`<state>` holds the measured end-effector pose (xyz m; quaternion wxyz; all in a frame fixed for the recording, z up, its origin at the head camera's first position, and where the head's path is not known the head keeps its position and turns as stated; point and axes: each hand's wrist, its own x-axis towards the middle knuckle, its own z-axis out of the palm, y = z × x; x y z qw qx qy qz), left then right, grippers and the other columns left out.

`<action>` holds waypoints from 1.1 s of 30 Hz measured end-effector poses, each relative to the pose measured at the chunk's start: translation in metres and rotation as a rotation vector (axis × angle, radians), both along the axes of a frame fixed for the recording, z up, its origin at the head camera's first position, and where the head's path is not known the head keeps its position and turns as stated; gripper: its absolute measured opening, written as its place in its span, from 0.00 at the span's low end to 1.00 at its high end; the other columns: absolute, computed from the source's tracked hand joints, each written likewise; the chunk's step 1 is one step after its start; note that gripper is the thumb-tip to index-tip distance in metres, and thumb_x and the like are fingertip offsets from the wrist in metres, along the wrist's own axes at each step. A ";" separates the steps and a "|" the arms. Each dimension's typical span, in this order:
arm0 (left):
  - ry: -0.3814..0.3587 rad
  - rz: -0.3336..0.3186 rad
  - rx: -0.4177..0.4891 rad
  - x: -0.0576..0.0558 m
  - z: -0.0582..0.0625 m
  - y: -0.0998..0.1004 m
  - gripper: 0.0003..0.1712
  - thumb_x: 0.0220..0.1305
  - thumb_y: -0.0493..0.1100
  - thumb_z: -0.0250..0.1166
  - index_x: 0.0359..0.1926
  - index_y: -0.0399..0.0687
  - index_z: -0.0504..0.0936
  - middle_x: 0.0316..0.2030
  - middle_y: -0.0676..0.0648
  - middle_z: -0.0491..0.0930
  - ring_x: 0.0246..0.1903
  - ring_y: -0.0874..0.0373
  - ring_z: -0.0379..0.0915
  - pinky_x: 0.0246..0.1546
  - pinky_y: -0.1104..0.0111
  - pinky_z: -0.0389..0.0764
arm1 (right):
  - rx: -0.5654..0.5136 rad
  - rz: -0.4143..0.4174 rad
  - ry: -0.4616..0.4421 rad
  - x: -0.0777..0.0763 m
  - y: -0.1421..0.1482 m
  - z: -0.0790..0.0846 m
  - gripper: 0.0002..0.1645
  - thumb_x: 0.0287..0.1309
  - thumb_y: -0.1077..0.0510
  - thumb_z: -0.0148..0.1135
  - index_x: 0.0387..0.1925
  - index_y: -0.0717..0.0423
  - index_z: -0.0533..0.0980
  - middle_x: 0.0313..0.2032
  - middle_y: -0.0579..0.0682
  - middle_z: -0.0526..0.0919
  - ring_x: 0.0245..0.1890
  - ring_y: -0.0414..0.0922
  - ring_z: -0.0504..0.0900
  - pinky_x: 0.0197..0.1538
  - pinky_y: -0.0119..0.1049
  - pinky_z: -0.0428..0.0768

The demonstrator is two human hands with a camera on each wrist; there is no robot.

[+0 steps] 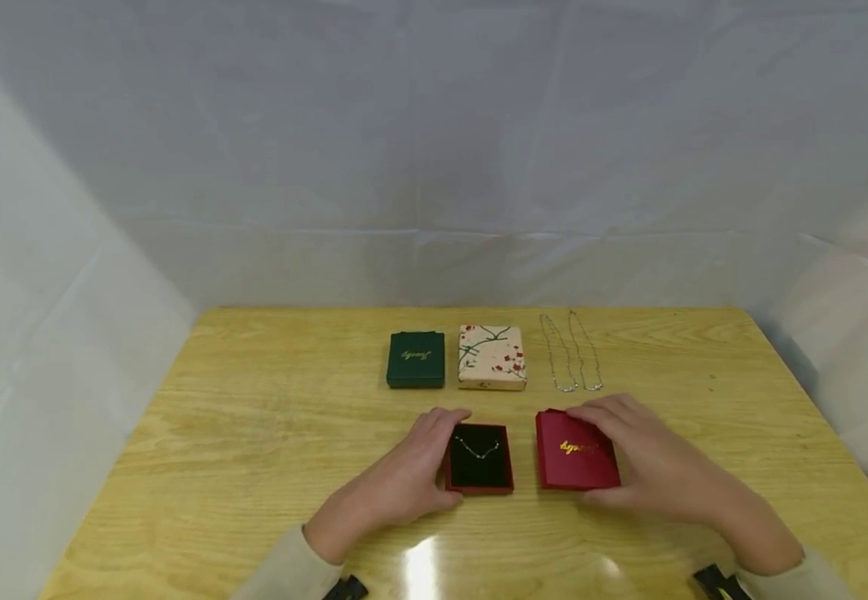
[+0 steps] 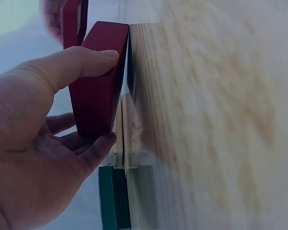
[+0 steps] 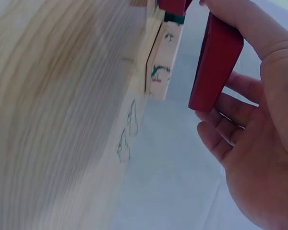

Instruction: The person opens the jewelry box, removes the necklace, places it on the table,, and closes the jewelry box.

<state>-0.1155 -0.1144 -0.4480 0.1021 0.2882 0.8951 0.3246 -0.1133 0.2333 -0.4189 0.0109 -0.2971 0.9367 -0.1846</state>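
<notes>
Red box base [image 1: 488,490], seen near the front of the work surface, left of its red lid [image 1: 570,471] and held within my left hand. Largest in the field is the pale sheet [image 1: 434,150], which hangs behind the table and at both sides. Next is the wooden table [image 1: 253,467], light yellow with visible grain. My left hand [image 1: 403,475] grips the base from its left side: in the left wrist view the thumb lies on one wall and the fingers lie against the opposite wall; whether the base sits quite flat I cannot tell. My right hand [image 1: 654,458] grips the lid from its right side, thumb on the near edge and fingers at the far edge; the right wrist view shows the lid tilted and apart from the table. Base and lid stand just beside each other, a strip of wood showing between them. Behind them lie two further boxes, both closed: a cream floral box [image 1: 492,358] with red blossoms and dark branches, and, just left of it, a dark green box [image 1: 416,375]. Right of the floral box lie two loose necklaces [image 1: 567,388], side by side, their bright pendant sections toward me. Inside the base, on a black insert [image 1: 479,477], rests a fine silver chain [image 1: 483,456] in a shallow V. Smallest is the gold lettering [image 1: 579,447] on the lid.
</notes>
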 end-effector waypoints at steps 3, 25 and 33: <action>-0.001 0.002 -0.009 0.000 -0.001 0.000 0.61 0.51 0.37 0.84 0.80 0.41 0.58 0.67 0.45 0.69 0.67 0.54 0.65 0.71 0.56 0.70 | 0.017 -0.005 0.000 0.000 0.009 -0.001 0.57 0.45 0.37 0.87 0.74 0.47 0.70 0.66 0.42 0.73 0.66 0.47 0.70 0.61 0.54 0.81; 0.026 0.005 -0.070 -0.001 -0.003 0.001 0.59 0.51 0.40 0.84 0.79 0.44 0.60 0.67 0.47 0.70 0.66 0.54 0.63 0.71 0.56 0.69 | 0.065 -0.050 -0.176 0.003 0.063 -0.010 0.56 0.48 0.47 0.86 0.74 0.55 0.67 0.68 0.53 0.71 0.64 0.53 0.70 0.47 0.40 0.82; 0.036 -0.005 -0.071 -0.001 -0.004 0.001 0.59 0.53 0.40 0.84 0.79 0.42 0.59 0.67 0.45 0.70 0.67 0.52 0.63 0.71 0.55 0.69 | 0.067 -0.067 -0.254 0.004 0.075 -0.012 0.58 0.46 0.50 0.86 0.76 0.56 0.65 0.69 0.58 0.69 0.62 0.54 0.70 0.46 0.38 0.80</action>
